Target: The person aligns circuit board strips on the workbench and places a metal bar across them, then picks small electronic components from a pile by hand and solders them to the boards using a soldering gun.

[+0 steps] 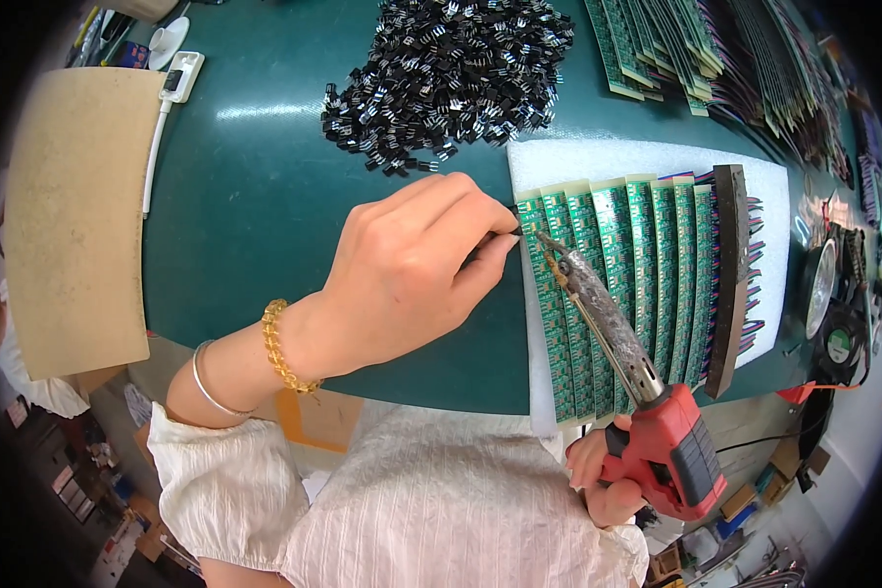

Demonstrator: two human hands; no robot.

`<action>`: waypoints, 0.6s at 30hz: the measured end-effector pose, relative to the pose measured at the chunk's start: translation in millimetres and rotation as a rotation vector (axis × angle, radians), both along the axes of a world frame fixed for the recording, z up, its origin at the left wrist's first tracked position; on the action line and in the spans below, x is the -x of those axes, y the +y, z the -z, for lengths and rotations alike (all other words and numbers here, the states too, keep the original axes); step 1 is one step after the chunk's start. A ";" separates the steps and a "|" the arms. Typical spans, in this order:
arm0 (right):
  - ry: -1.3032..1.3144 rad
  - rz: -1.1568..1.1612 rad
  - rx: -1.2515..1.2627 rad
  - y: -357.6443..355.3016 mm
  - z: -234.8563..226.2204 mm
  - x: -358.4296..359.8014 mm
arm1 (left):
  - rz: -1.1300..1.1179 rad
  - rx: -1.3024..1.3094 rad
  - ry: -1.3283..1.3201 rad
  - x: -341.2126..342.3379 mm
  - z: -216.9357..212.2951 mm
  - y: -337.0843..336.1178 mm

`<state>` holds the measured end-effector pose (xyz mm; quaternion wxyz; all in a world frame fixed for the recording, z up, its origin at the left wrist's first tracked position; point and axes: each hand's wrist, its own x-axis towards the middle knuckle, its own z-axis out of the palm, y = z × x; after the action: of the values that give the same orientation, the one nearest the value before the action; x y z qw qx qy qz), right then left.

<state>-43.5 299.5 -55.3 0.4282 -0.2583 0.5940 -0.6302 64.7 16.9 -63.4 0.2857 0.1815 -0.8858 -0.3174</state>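
My left hand (pixel 412 260) is closed in a pinch at the left edge of a row of green circuit board strips (pixel 612 284). Between thumb and forefinger a small black component (pixel 515 212) shows in part; its legs are hidden. My right hand (pixel 603 470) grips the red and black handle of a soldering gun (pixel 671 446) from below. The gun's dark tip reaches up and left onto the leftmost strip, close to my left fingertips. The strips lie side by side on a white foam sheet (pixel 769 245), with a dark bar (pixel 727 284) across their right side.
A heap of black components with metal legs (pixel 451 78) lies at the far middle of the green table (pixel 235 216). More board strips (pixel 657 49) with wires are stacked at far right. A tan board (pixel 78 216) and white cable (pixel 155 147) lie left. A fan (pixel 839 343) stands right.
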 end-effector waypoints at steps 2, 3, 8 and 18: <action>-0.006 0.011 -0.007 -0.2 1.3 -0.6 | -0.002 -0.002 0.000 0.1 0.0 -0.1; -0.007 0.016 -0.011 0.1 1.9 -0.7 | -0.001 -0.002 0.000 0.1 0.0 -0.2; -0.011 0.047 -0.028 7.0 3.3 -2.9 | -0.003 -0.002 -0.008 -0.4 0.4 -0.6; -0.166 0.405 -0.078 -7.9 -10.2 -22.9 | 0.009 -0.019 -0.005 -0.3 0.2 -1.0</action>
<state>-20.6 291.6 -45.2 0.3499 -0.0642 0.6204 -0.6990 64.9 16.0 -63.6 0.2806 0.1811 -0.8842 -0.3264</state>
